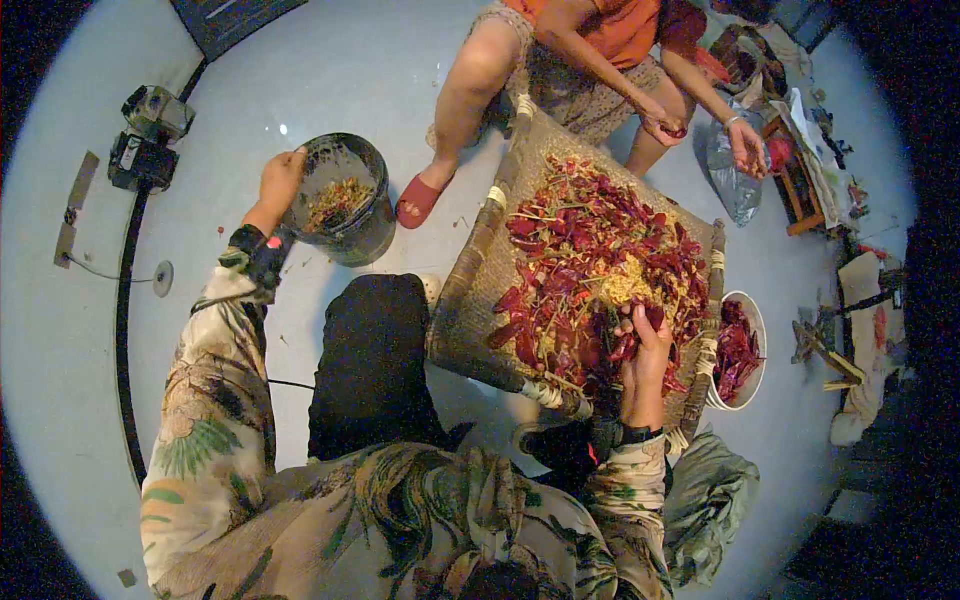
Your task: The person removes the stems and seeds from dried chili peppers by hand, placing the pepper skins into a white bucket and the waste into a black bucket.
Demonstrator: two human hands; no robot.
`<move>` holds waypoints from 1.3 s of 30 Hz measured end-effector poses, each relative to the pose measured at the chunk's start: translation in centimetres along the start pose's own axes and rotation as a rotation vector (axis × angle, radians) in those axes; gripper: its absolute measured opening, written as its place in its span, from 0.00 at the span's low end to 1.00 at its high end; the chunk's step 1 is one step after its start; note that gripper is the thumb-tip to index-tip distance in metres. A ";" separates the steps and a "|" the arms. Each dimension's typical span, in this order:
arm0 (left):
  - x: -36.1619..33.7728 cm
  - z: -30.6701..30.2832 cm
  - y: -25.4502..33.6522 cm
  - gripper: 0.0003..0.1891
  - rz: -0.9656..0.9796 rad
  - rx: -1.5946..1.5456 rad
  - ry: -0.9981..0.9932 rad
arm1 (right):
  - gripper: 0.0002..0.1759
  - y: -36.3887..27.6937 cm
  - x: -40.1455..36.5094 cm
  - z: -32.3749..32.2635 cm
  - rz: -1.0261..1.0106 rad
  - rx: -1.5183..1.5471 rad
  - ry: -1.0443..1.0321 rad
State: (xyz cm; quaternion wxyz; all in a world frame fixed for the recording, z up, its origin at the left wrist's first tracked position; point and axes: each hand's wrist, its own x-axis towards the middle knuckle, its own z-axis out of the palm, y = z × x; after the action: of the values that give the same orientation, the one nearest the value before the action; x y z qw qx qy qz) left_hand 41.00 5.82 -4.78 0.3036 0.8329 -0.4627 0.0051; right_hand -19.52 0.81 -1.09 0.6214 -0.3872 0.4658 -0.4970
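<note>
At the left, my left hand (281,182) is closed at the rim of a black bucket (372,232), which stands on the floor with stems and yellowish bits at its bottom. Over a woven tray (468,305), my right hand (648,352) has its fingers curled around dark red dried chili peppers (625,347). More dried chilies (570,225) are spread across the tray, mixed with stems and a pale yellow heap of seeds (628,280). The tray has a wooden frame with tied corners, close in front of my knees.
Across the tray sits another person in an orange top (615,35), with a chili in one hand (665,122). A white bucket of red chilies (757,375) stands right of the tray. Green-grey sacking (710,500) lies below it. A clear plastic bag (735,185) and clutter line the right.
</note>
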 end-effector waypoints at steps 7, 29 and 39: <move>-4.5 -3.3 15.4 0.07 0.600 0.503 -0.007 | 0.07 -0.8 -0.4 -0.1 -0.043 0.040 0.028; -25.6 -5.3 42.9 0.07 1.532 -0.181 -0.694 | 0.09 -3.5 -0.7 -3.1 -0.142 0.161 -0.035; -23.9 -3.0 40.9 0.08 1.466 -0.396 -0.693 | 0.12 -4.6 0.4 -0.3 -0.092 0.088 0.046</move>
State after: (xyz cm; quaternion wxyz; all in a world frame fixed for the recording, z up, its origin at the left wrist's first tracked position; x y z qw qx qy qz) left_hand -3.49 9.85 11.25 0.2047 0.2060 -0.9471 -0.1367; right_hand -20.97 -0.56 3.03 0.6036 -0.3690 0.4393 -0.5537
